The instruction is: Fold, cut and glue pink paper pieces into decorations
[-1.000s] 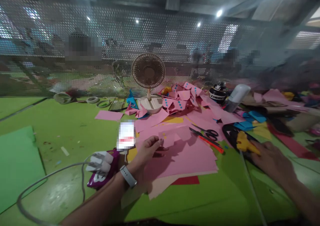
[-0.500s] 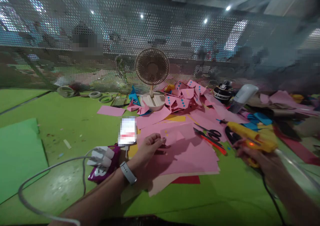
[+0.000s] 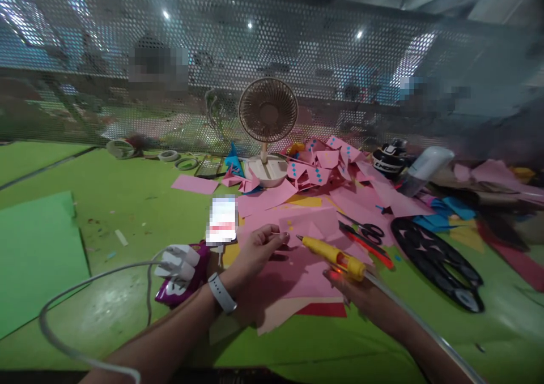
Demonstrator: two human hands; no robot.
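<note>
My right hand (image 3: pixel 361 296) grips a yellow hot glue gun (image 3: pixel 329 252) with a small orange light glowing on it. A long clear glue stick (image 3: pixel 420 330) sticks out of its back end. The gun's nozzle points left, close to the fingertips of my left hand (image 3: pixel 260 252) but apart from them. My left hand is held in a pinch over pink paper sheets (image 3: pixel 293 282); whatever sits between its fingers is too small to make out. A pink piece with yellow dots (image 3: pixel 308 222) lies just beyond the fingers.
Scissors (image 3: pixel 374 233) and a red-and-black cutter (image 3: pixel 374 251) lie right of the paper. Further right is a black, openwork gun stand (image 3: pixel 437 262). A fan (image 3: pixel 268 112) and folded pink paper pieces (image 3: pixel 327 160) stand behind. Left are a phone (image 3: pixel 222 220) and cabled white plugs (image 3: pixel 178 262).
My right hand has brought the glue gun leftward from beside the black stand to near my left hand. My left hand stays pinched over the paper. The view has shifted slightly.
</note>
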